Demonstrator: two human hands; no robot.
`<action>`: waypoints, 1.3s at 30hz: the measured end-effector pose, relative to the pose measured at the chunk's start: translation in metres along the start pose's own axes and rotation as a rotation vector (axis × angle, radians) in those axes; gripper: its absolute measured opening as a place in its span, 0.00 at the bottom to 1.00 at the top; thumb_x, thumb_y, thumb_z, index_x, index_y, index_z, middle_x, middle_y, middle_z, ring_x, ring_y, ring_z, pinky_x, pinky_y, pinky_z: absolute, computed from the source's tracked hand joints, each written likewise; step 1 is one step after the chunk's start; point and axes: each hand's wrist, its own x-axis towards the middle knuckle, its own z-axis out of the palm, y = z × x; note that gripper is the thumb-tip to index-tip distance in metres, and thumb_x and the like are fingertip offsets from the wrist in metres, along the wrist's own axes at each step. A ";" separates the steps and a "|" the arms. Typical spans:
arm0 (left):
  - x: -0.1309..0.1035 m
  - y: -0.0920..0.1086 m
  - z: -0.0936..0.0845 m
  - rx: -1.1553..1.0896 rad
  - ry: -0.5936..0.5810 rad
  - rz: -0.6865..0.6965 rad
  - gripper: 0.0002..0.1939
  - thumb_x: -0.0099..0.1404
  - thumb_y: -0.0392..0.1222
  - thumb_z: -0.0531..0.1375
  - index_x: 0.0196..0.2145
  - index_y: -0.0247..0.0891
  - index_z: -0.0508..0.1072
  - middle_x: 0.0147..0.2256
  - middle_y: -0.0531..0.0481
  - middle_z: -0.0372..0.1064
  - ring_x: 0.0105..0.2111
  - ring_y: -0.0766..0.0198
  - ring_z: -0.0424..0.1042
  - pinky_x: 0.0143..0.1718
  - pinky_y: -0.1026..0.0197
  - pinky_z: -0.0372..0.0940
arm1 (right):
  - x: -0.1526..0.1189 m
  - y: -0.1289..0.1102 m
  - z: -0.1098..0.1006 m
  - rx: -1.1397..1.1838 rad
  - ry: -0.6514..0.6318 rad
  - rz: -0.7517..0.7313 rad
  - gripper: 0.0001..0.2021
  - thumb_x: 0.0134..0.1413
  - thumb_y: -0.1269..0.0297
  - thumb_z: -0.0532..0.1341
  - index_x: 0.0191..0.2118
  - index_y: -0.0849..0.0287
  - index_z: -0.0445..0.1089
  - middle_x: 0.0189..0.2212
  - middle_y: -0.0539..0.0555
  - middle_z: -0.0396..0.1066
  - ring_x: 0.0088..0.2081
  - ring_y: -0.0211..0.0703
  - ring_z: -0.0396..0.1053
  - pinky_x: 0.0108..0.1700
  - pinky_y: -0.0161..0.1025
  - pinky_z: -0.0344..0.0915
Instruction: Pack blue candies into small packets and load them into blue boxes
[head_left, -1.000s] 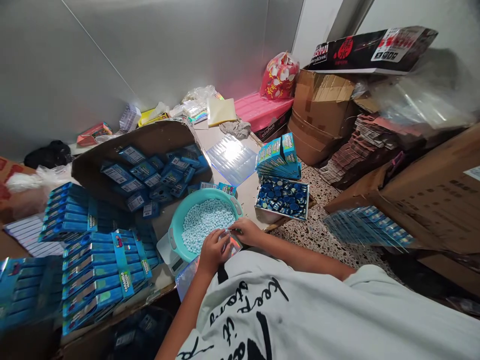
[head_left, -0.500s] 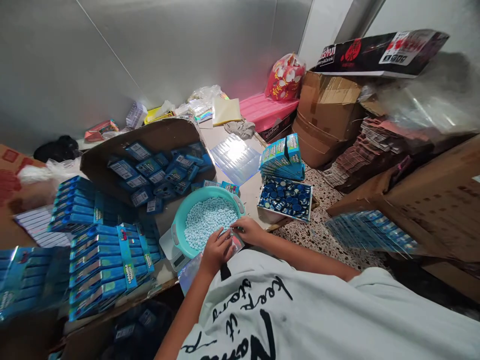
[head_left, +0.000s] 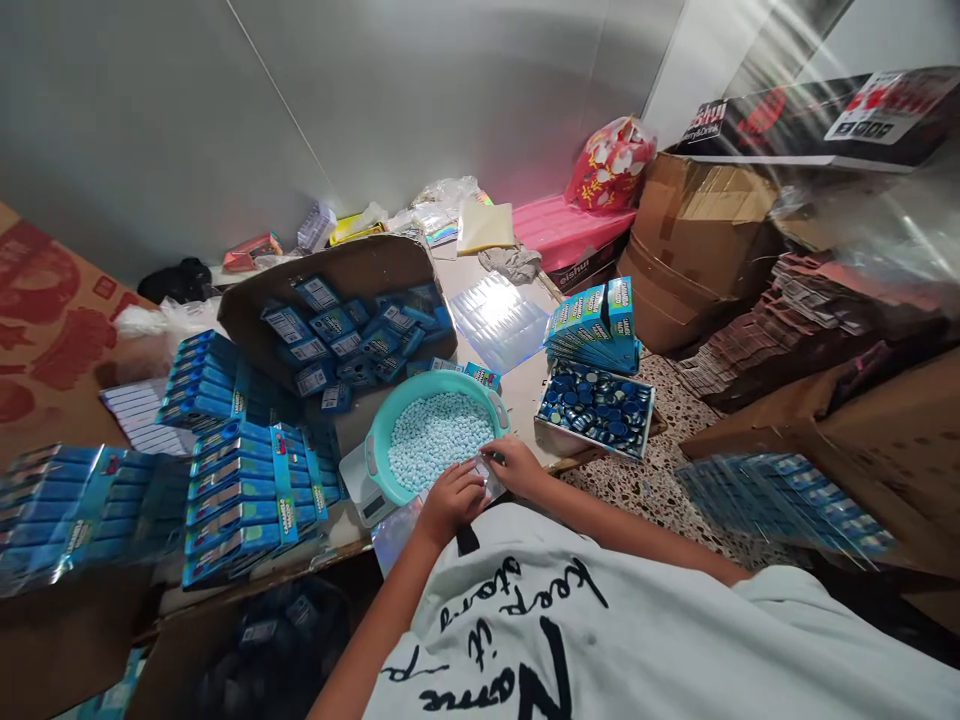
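Note:
At the near right rim of a turquoise basin (head_left: 371, 458), my two hands are close together. My left hand (head_left: 452, 497) is closed with its fingers bent over a small, glossy clear plastic piece (head_left: 493, 484). From the other side, my right hand (head_left: 517, 467) pinches thumb and fingertips together by the same piece; what lies between those fingertips is too small to make out. Many small pale blue pellets (head_left: 435, 440) fill the basin, which rests on a white scale (head_left: 358, 492). My fingers hide part of the plastic piece.
Right of the basin is a box of blue-and-silver caps (head_left: 596, 408), with blue printed cartons (head_left: 592, 325) behind it. Stacks of blue packs (head_left: 255, 500) stand at left. An open cardboard box (head_left: 247, 300) holds blue packets. Clear plastic sheets (head_left: 499, 320) lie on the table.
The view has shifted, so everything sits further right in the picture. My hands remain together by the basin's rim, with the left hand's fingers now lying more over the plastic piece.

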 end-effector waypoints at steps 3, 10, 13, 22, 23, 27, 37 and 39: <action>0.000 0.003 0.000 -0.118 0.025 -0.034 0.05 0.65 0.39 0.60 0.32 0.43 0.76 0.37 0.47 0.78 0.48 0.57 0.75 0.50 0.51 0.71 | 0.000 -0.003 0.000 0.017 0.010 0.034 0.09 0.54 0.74 0.61 0.40 0.59 0.77 0.36 0.56 0.77 0.41 0.49 0.70 0.46 0.44 0.64; 0.004 0.028 -0.022 -0.326 0.389 -0.350 0.04 0.66 0.39 0.58 0.32 0.40 0.70 0.36 0.46 0.76 0.39 0.61 0.77 0.41 0.56 0.73 | 0.002 -0.005 0.002 0.105 0.090 0.193 0.09 0.55 0.68 0.59 0.38 0.59 0.77 0.37 0.57 0.78 0.40 0.50 0.73 0.44 0.44 0.66; 0.011 0.040 -0.050 -0.370 0.581 -0.471 0.06 0.65 0.43 0.61 0.34 0.39 0.70 0.34 0.46 0.76 0.38 0.60 0.77 0.42 0.56 0.73 | 0.004 -0.004 0.000 0.154 0.152 0.285 0.12 0.55 0.63 0.58 0.38 0.61 0.77 0.34 0.57 0.78 0.34 0.48 0.73 0.37 0.41 0.67; -0.002 0.070 -0.228 -0.193 1.106 -0.635 0.24 0.54 0.42 0.71 0.48 0.39 0.71 0.36 0.49 0.78 0.36 0.62 0.78 0.41 0.60 0.72 | 0.026 -0.007 -0.010 0.148 0.309 0.388 0.19 0.55 0.56 0.54 0.40 0.64 0.75 0.34 0.59 0.77 0.34 0.49 0.73 0.37 0.41 0.67; -0.007 0.069 -0.247 -0.189 1.143 -0.669 0.24 0.51 0.42 0.72 0.46 0.39 0.72 0.34 0.50 0.78 0.35 0.62 0.78 0.40 0.61 0.72 | 0.028 -0.009 -0.010 0.119 0.328 0.387 0.19 0.54 0.56 0.55 0.41 0.64 0.75 0.35 0.60 0.77 0.36 0.50 0.73 0.39 0.43 0.67; -0.032 0.047 -0.300 -0.291 1.102 -0.884 0.23 0.46 0.45 0.74 0.39 0.39 0.76 0.31 0.51 0.77 0.32 0.64 0.76 0.36 0.63 0.71 | 0.043 -0.030 -0.009 -0.042 0.447 0.341 0.25 0.51 0.59 0.58 0.53 0.65 0.71 0.53 0.68 0.67 0.56 0.61 0.62 0.57 0.55 0.56; -0.065 -0.026 -0.355 -0.443 1.032 -0.902 0.25 0.41 0.48 0.75 0.37 0.38 0.76 0.28 0.54 0.74 0.29 0.67 0.71 0.32 0.67 0.66 | 0.143 -0.220 0.006 -0.354 0.248 -0.313 0.14 0.65 0.70 0.52 0.49 0.54 0.72 0.46 0.54 0.73 0.49 0.46 0.68 0.59 0.48 0.52; -0.068 -0.038 -0.366 -0.474 0.997 -0.901 0.26 0.42 0.50 0.75 0.37 0.38 0.76 0.28 0.53 0.75 0.29 0.66 0.71 0.33 0.66 0.66 | 0.155 -0.260 0.018 -0.477 0.111 -0.352 0.15 0.60 0.75 0.55 0.48 0.54 0.71 0.43 0.54 0.74 0.48 0.48 0.69 0.62 0.52 0.47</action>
